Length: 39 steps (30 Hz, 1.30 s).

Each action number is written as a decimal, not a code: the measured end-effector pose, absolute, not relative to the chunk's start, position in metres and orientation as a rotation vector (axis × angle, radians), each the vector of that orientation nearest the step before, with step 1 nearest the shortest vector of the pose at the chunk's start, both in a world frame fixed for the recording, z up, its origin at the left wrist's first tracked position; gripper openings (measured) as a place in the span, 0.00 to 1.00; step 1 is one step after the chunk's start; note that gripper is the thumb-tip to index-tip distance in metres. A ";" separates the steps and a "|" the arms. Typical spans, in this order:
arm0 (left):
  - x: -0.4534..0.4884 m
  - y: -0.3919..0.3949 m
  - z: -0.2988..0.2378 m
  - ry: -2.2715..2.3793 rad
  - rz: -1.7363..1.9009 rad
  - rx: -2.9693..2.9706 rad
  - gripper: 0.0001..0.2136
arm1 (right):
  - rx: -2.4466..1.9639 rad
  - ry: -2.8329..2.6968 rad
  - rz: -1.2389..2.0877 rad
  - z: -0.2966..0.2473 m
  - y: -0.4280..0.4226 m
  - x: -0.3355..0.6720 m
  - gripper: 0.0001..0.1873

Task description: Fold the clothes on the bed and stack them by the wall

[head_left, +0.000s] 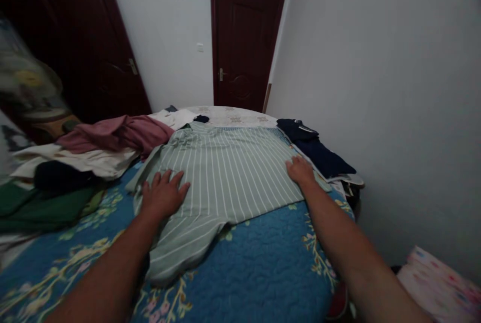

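A green shirt with thin white stripes (229,172) lies spread flat on the bed. My left hand (163,193) rests palm down on its left part, fingers spread. My right hand (299,170) presses on the shirt's right edge, its fingers flat and pointing away from me. A sleeve of the shirt (180,250) trails toward me over the blue flowered quilt (263,263).
A pile of clothes, with a dusty-pink garment (120,132), a cream one and dark green ones, sits on the left of the bed. Dark navy clothes (319,150) lie at the right edge by the white wall. Two dark wooden doors stand beyond the bed.
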<state>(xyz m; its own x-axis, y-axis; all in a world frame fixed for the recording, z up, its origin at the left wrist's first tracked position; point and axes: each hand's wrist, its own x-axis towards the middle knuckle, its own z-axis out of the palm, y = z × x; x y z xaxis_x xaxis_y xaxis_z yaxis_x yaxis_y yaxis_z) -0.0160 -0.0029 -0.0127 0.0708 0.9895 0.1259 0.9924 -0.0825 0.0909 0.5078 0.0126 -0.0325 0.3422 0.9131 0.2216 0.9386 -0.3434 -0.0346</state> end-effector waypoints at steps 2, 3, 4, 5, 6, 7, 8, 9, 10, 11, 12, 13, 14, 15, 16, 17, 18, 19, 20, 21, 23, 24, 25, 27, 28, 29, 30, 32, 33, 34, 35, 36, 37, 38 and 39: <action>-0.017 -0.007 -0.009 -2.103 -0.248 -2.328 0.32 | -2.433 -1.694 -0.317 -0.038 0.006 0.515 0.34; -0.019 -0.010 -0.008 -2.087 -0.244 -2.365 0.32 | -2.418 -1.708 -0.349 -0.041 0.004 0.518 0.34; -0.022 -0.013 -0.008 -2.075 -0.245 -2.391 0.31 | -2.394 -1.736 -0.384 -0.044 0.003 0.520 0.34; -0.025 -0.017 -0.008 -2.066 -0.249 -2.406 0.31 | -2.369 -1.760 -0.416 -0.046 0.001 0.522 0.34; -0.028 -0.022 -0.009 -2.055 -0.259 -2.415 0.30 | -2.347 -1.776 -0.442 -0.048 0.000 0.524 0.33; -0.032 -0.027 -0.009 -2.042 -0.275 -2.417 0.30 | -2.329 -1.785 -0.463 -0.050 -0.002 0.525 0.32; -0.035 -0.033 -0.010 -2.025 -0.300 -2.419 0.29 | -2.317 -1.786 -0.478 -0.050 -0.004 0.525 0.32; -0.039 -0.039 -0.010 -2.001 -0.335 -2.427 0.29 | -2.310 -1.784 -0.486 -0.050 -0.007 0.525 0.31; -0.044 -0.044 -0.011 -1.970 -0.380 -2.441 0.29 | -2.306 -1.781 -0.490 -0.050 -0.010 0.524 0.30; -0.048 -0.049 -0.011 -1.935 -0.438 -2.459 0.28 | -2.303 -1.777 -0.492 -0.049 -0.013 0.523 0.29; -0.052 -0.054 -0.011 -1.900 -0.505 -2.477 0.27 | -2.298 -1.773 -0.494 -0.047 -0.015 0.522 0.28; -0.057 -0.059 -0.011 -1.867 -0.576 -2.492 0.27 | -2.286 -1.767 -0.497 -0.045 -0.017 0.520 0.28; -0.061 -0.064 -0.010 -1.833 -0.639 -2.513 0.26 | -2.259 -1.762 -0.502 -0.042 -0.019 0.518 0.27; -0.064 -0.070 -0.009 -1.800 -0.690 -2.544 0.26 | -2.210 -1.763 -0.507 -0.039 -0.021 0.514 0.27; -0.068 -0.077 -0.007 -1.766 -0.722 -2.595 0.26 | -2.138 -1.776 -0.505 -0.035 -0.023 0.509 0.27; -0.071 -0.086 -0.005 -1.733 -0.732 -2.668 0.27 | -2.047 -1.803 -0.491 -0.031 -0.026 0.502 0.28; -0.073 -0.095 -0.002 -1.702 -0.723 -2.760 0.28 | -1.943 -1.840 -0.461 -0.027 -0.029 0.493 0.29; -0.074 -0.106 0.001 -1.679 -0.700 -2.856 0.30 | -1.834 -1.889 -0.411 -0.023 -0.033 0.481 0.30; -0.076 -0.116 0.004 -1.666 -0.664 -2.947 0.32 | -1.722 -1.946 -0.346 -0.019 -0.038 0.467 0.30; -0.076 -0.127 0.008 -1.664 -0.618 -3.021 0.33 | -1.612 -2.004 -0.271 -0.014 -0.045 0.450 0.30; -0.077 -0.145 0.017 -1.680 -0.518 -3.107 0.35 | -1.376 -2.131 -0.116 -0.005 -0.064 0.414 0.31; -0.077 -0.151 0.021 -1.687 -0.478 -3.122 0.35 | -1.251 -2.204 -0.036 -0.001 -0.075 0.394 0.31; -0.077 -0.155 0.023 -1.690 -0.449 -3.126 0.34 | -1.135 -2.280 0.045 0.002 -0.087 0.374 0.32; -0.077 -0.157 0.026 -1.676 -0.431 -3.122 0.31 | -0.921 -2.447 0.188 0.007 -0.108 0.336 0.36; -0.076 -0.156 0.025 -1.663 -0.442 -3.119 0.28 | -0.833 -2.523 0.237 0.008 -0.117 0.318 0.38; -0.075 -0.154 0.024 -1.648 -0.461 -3.117 0.25 | -0.768 -2.582 0.266 0.008 -0.125 0.302 0.39; -0.073 -0.151 0.023 -1.643 -0.492 -3.110 0.21 | -0.730 -2.623 0.272 0.007 -0.130 0.288 0.38; -0.069 -0.144 0.021 -1.672 -0.564 -3.090 0.16 | -0.728 -2.652 0.227 0.004 -0.135 0.264 0.35; -0.068 -0.141 0.021 -1.703 -0.594 -3.084 0.17 | -0.741 -2.656 0.186 0.002 -0.135 0.255 0.33; -0.067 -0.139 0.023 -1.733 -0.612 -3.087 0.18 | -0.752 -2.660 0.141 0.001 -0.135 0.247 0.30; -0.066 -0.137 0.025 -1.750 -0.614 -3.103 0.18 | -0.754 -2.673 0.098 0.001 -0.133 0.241 0.26; -0.067 -0.136 0.028 -1.749 -0.603 -3.132 0.18 | -0.751 -2.692 0.065 0.001 -0.132 0.236 0.23; -0.068 -0.135 0.031 -1.732 -0.582 -3.172 0.17 | -0.745 -2.715 0.046 0.001 -0.131 0.232 0.19; -0.070 -0.135 0.034 -1.709 -0.556 -3.213 0.17 | -0.741 -2.737 0.049 0.001 -0.130 0.229 0.15; -0.073 -0.135 0.036 -1.687 -0.526 -3.250 0.18 | -0.746 -2.747 0.077 0.001 -0.128 0.227 0.12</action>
